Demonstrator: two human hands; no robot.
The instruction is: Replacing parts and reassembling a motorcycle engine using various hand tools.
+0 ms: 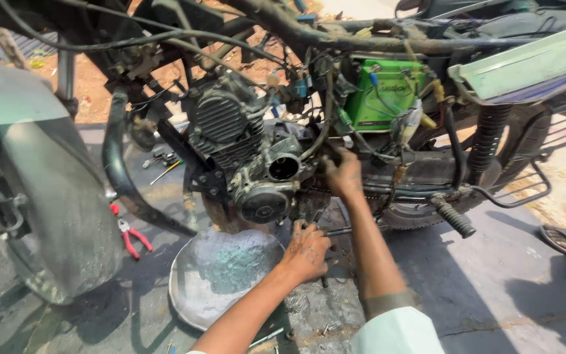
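Head view: looking down at a stripped motorcycle standing on grey pavement, with two bare, greasy hands working low at its engine.
Engine (247,157): dark, finned, with a round open port on its side and a round cover below it; it sits in the middle of the frame among loose cables.
Left hand (306,249): low under the engine, back of the hand up, fingers curled down around something near a thin metal rod (339,231); what it grips is hidden, so I cannot tell whether it is closed on a tool or a part.
Right hand (343,176): higher up, just right of the engine, fingers bent and pushed into the gap behind the casing; the fingertips are hidden, so I cannot tell if they pinch anything.
Metal pan (221,275): round and shallow, on the ground just left of the left hand, below the engine, with a pale bluish-grey residue inside.
Battery (384,92): bright green box mounted in the frame above the right hand.
Pliers (132,237): red handles, lying on the ground left of the pan.
Footpeg (453,217): ribbed black rubber, sticking out to the right of the right hand.
Rear spring (489,134): black coil, at the right near the back wheel.
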